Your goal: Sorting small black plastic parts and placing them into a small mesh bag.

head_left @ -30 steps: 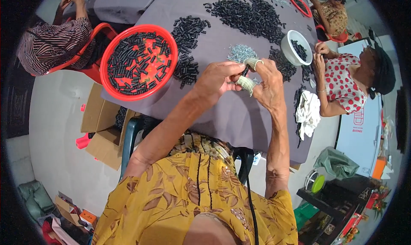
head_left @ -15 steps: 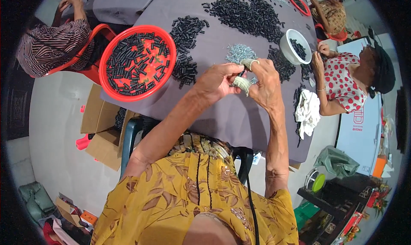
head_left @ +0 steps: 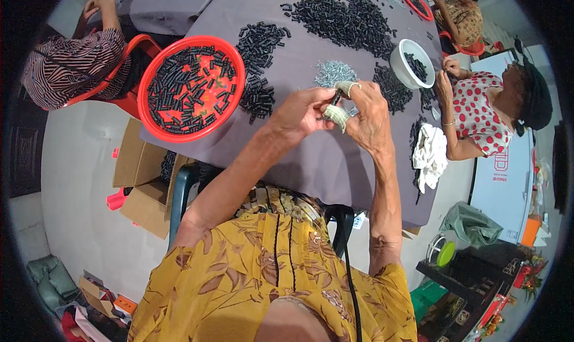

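My left hand [head_left: 299, 111] and my right hand [head_left: 369, 116] meet over the near part of the table, fingertips almost touching. Between them is a small black cylindrical piece [head_left: 336, 97], pinched from both sides and partly hidden by the fingers. Pale knitted finger covers [head_left: 336, 116] wrap the thumb and index finger of my right hand. Just beyond my fingers lies a heap of small silvery metal pieces [head_left: 335, 73], perhaps screws or pins. A pile of similar black pieces [head_left: 258, 97] spreads to the left of it.
At the left a red basin [head_left: 240, 97] holds many black pieces; a white bowl [head_left: 396, 61] with more stands at the right. A large black heap [head_left: 341, 20] lies farther back. White cloth [head_left: 429, 153] rests by the right edge. Other people sit around the tables.
My right fingers have parted slightly, so more of the black piece shows between the covered thumb and index finger. Both arms stay nearly where they were.
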Action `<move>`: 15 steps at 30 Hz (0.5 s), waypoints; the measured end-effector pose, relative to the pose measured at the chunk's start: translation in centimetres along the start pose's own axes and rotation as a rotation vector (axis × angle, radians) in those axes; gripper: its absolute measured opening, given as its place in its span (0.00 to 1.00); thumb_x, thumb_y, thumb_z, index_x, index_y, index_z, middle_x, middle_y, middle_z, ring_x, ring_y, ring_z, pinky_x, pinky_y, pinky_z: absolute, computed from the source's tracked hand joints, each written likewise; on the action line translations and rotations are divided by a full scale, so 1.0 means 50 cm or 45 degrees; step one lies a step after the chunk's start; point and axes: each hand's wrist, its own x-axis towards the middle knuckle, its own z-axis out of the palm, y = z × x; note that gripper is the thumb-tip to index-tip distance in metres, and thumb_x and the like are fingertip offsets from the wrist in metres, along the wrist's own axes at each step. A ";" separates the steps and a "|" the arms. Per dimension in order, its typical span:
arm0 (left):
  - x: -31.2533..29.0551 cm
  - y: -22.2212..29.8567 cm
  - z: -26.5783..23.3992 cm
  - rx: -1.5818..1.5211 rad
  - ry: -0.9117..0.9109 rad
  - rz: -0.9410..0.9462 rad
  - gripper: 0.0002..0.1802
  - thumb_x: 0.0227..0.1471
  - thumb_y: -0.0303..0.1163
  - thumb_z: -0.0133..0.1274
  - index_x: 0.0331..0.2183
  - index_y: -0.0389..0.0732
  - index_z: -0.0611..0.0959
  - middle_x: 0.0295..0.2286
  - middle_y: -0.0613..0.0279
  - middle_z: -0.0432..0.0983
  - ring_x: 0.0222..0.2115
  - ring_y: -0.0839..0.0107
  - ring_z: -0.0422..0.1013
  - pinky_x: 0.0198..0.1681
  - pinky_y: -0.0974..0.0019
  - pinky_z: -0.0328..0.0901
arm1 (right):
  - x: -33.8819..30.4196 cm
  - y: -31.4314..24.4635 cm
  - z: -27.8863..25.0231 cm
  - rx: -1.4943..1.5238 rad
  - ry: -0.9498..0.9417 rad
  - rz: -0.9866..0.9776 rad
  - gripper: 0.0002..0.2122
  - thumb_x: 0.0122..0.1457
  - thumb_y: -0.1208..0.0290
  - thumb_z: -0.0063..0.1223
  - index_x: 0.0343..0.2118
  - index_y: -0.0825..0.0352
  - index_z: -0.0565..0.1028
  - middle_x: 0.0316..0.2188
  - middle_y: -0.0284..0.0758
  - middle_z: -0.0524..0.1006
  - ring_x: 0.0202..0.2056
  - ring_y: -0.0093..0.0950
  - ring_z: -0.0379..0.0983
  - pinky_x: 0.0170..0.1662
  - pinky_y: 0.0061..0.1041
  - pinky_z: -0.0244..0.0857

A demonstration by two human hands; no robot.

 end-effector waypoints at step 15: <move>-0.023 0.001 0.012 0.387 0.197 0.219 0.12 0.50 0.33 0.51 0.34 0.34 0.78 0.31 0.61 0.75 0.31 0.74 0.72 0.37 0.66 0.68 | -0.008 0.000 0.004 -0.017 0.036 -0.017 0.13 0.36 0.68 0.61 0.24 0.68 0.73 0.20 0.36 0.69 0.26 0.35 0.66 0.34 0.32 0.57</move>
